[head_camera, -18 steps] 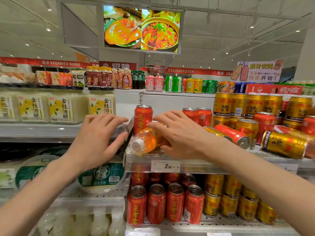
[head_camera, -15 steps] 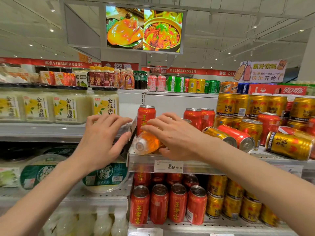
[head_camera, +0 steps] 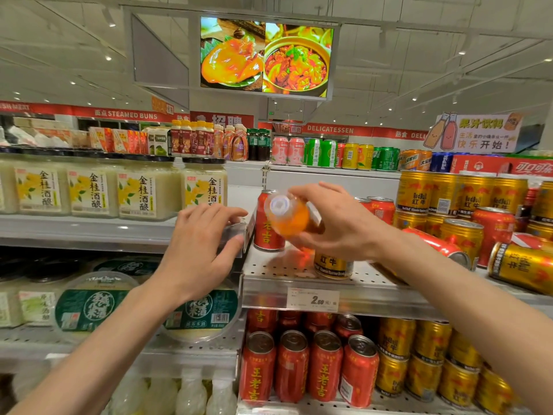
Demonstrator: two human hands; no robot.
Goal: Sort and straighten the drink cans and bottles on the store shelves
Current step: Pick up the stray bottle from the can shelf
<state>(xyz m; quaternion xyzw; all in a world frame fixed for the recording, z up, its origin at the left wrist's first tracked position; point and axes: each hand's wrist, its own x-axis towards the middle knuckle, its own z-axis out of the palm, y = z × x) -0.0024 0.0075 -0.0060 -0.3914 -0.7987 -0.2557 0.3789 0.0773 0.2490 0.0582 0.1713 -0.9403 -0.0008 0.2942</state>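
My right hand point(head_camera: 344, 226) grips a small orange drink bottle point(head_camera: 288, 218) with a white cap, held tilted above the middle metal shelf point(head_camera: 269, 269), cap pointing toward me. Behind the bottle an upright red can point(head_camera: 266, 232) stands on that shelf. A gold can point(head_camera: 332, 265) stands under my right wrist. My left hand point(head_camera: 203, 247) rests on the end of the left shelf point(head_camera: 89, 232), fingers over its edge and thumb against its front. To the right, a red can point(head_camera: 437, 244) and a gold can point(head_camera: 523, 268) lie on their sides.
Jars with yellow labels point(head_camera: 146, 190) line the left shelf. Stacked gold cans point(head_camera: 449, 196) and red cans fill the right side. Rows of red cans point(head_camera: 293, 366) and gold cans stand on the shelf below. A price tag point(head_camera: 312, 300) hangs on the shelf rail.
My right hand has lifted the orange bottle off the shelf, where it lay on its side, and raised it in front of the red can. My left hand stays on the shelf edge.
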